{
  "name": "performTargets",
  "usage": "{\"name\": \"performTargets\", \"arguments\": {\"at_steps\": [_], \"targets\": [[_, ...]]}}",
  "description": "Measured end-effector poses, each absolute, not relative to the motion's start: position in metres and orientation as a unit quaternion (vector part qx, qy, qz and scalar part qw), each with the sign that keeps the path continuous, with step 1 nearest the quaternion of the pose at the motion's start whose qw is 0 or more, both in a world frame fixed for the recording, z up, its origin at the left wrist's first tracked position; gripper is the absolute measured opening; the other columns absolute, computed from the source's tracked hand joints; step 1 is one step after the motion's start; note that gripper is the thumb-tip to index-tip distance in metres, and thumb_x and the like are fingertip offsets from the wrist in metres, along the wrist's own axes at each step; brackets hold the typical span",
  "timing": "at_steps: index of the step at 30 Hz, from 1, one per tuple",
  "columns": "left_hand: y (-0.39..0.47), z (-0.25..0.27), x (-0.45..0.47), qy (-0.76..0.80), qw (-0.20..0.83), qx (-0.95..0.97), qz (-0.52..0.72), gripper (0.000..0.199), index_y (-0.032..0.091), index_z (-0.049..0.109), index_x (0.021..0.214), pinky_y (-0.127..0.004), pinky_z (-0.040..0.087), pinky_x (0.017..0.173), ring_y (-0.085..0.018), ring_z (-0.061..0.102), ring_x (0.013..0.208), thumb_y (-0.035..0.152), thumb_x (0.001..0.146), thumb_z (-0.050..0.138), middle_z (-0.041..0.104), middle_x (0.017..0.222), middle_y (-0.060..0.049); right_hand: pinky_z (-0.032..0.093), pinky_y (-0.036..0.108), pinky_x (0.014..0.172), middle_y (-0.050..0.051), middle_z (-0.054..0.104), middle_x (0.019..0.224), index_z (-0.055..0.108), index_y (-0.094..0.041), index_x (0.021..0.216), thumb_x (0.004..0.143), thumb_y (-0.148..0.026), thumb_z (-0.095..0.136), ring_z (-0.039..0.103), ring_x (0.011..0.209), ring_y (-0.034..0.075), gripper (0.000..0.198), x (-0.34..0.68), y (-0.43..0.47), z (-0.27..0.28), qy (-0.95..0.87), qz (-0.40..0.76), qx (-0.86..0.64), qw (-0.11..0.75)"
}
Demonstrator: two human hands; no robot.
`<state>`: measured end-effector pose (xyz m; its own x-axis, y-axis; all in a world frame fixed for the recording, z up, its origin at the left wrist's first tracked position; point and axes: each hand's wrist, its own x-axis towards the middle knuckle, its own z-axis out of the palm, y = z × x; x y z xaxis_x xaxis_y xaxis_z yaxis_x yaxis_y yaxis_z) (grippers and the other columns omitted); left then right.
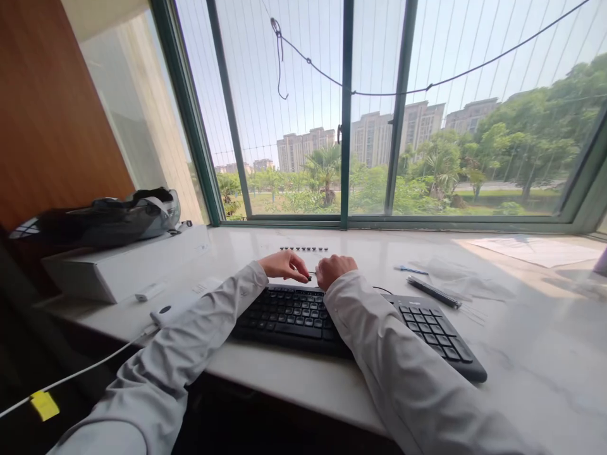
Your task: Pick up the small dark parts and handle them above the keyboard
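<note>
A black keyboard [290, 340] lies across the white counter under my forearms. Above its back edge, my left hand [285, 265] pinches a small black piece [309, 277], probably a keycap, between thumb and fingertips. My right hand [337, 269] is curled closed just to the right of it, back of the hand toward me. A thin dark tip shows between the two hands; the rest of what the right fingers hold is hidden. Behind the hands, several small black keycaps [304, 249] stand in a neat row.
To the right lie a black pen-like tool [434, 292], a small blue stick [411, 270], clear plastic bags [467, 281] and a paper sheet [535, 251]. On the left, a white box [118, 268] carries a dark bag [114, 218]. A white cable [90, 366] crosses the front edge.
</note>
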<state>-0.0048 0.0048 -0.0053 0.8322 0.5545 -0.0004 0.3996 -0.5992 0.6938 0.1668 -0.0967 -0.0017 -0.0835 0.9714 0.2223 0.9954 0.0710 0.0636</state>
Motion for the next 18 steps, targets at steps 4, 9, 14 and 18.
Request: {"name": "performTargets", "arguments": {"at_steps": [4, 9, 14, 18], "targets": [[0.013, -0.008, -0.013, 0.253, 0.330, 0.905, 0.091, 0.037, 0.014, 0.078, 0.086, -0.021, 0.039, 0.056, -0.010, 0.054, 0.061, 0.042, 0.062, 0.079, 0.072, 0.075, -0.007, 0.046, 0.036, 0.074, 0.013, 0.071, 0.098, 0.070, -0.026, 0.109, 0.091, -0.043, 0.040, 0.066, 0.089, 0.026, 0.039, 0.162, -0.095, -0.008, -0.740, -0.116, -0.658, 0.084], [0.015, -0.003, -0.020, 0.259, 0.302, 0.915, 0.059, 0.035, 0.016, 0.079, 0.084, -0.021, 0.036, 0.054, -0.009, 0.051, 0.055, 0.043, 0.061, 0.080, 0.070, 0.064, -0.004, 0.045, 0.035, 0.075, 0.009, 0.072, 0.097, 0.069, -0.032, 0.111, 0.091, -0.050, 0.038, 0.066, 0.090, 0.025, 0.041, 0.158, -0.093, -0.015, -0.780, -0.118, -0.612, 0.061], [0.015, -0.004, -0.021, 0.275, 0.314, 0.908, 0.047, 0.034, 0.019, 0.079, 0.079, -0.021, 0.037, 0.057, -0.010, 0.053, 0.056, 0.044, 0.056, 0.082, 0.070, 0.064, -0.003, 0.045, 0.036, 0.073, 0.010, 0.072, 0.093, 0.070, -0.035, 0.110, 0.091, -0.052, 0.039, 0.067, 0.087, 0.027, 0.040, 0.155, -0.092, -0.018, -0.805, -0.131, -0.577, 0.040], [0.013, -0.004, -0.020, 0.269, 0.304, 0.913, 0.040, 0.036, 0.019, 0.080, 0.082, -0.022, 0.036, 0.057, -0.009, 0.049, 0.054, 0.044, 0.057, 0.081, 0.065, 0.056, -0.001, 0.045, 0.034, 0.074, 0.008, 0.073, 0.093, 0.070, -0.038, 0.107, 0.089, -0.052, 0.044, 0.067, 0.087, 0.025, 0.034, 0.157, -0.089, -0.021, -0.812, -0.120, -0.571, 0.035]]}}
